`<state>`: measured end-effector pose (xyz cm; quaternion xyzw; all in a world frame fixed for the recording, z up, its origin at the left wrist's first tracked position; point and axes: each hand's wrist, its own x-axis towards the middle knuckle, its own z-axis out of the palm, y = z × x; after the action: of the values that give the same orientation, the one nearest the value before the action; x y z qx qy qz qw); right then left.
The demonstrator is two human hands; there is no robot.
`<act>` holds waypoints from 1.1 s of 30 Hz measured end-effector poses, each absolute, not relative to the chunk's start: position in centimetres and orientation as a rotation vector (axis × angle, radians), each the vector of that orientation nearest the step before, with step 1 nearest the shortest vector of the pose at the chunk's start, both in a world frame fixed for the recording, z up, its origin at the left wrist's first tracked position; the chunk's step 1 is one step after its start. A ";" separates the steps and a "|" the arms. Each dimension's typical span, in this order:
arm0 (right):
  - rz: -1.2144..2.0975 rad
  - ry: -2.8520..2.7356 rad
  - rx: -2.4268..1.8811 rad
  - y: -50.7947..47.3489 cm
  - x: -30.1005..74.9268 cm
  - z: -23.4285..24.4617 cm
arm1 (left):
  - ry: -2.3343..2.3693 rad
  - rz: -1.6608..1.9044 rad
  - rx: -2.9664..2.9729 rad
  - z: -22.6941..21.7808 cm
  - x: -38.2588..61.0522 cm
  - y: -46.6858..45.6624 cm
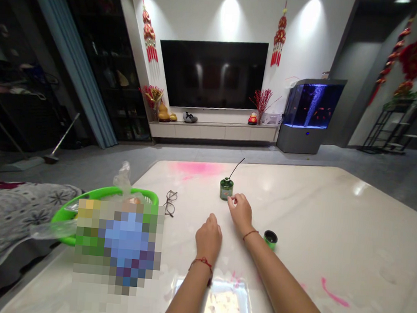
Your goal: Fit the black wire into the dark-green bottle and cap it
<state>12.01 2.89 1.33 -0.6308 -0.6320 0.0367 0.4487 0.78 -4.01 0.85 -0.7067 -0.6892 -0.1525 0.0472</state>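
Observation:
My right hand (240,213) has its fingers curled toward the thumb, the fingertips right beside the lower right side of a small green glass bottle (226,190). Whether they touch the glass or pinch something small, I cannot tell. A thin black stick (235,169) leans out of the bottle's neck. My left hand (209,235) is closed over the tabletop, nearer to me and apart from the bottle; its fingertips are hidden. Beside my right wrist lies a green cap (270,239) with a dark hollow. A shiny, clear-edged rectangular tray (248,306) shows between my forearms.
On the left a bright green basket (155,198) holds plastic bags, its front blurred by blocks. Eyeglasses (170,203) lie to its right. The pale table (334,216) bears pink stains (333,293). Beyond stand a low TV cabinet (210,133) and a lit fish tank (311,107).

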 end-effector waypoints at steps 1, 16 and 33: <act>0.107 -1.525 -1.551 4.2 12.0 1.9 | -2.097 -0.459 -2.158 0.8 0.8 -4.0; 0.203 -1.902 -1.638 12.1 14.2 7.5 | -2.111 -0.320 -2.285 0.9 0.6 -3.7; 0.196 -2.260 -1.899 14.3 13.5 10.9 | -2.105 -0.338 -2.299 1.1 0.8 -3.8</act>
<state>13.55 14.32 10.91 -0.6392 -0.7607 0.0661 0.0914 0.80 -3.78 1.06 -0.7332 -0.6714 -0.1078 0.0034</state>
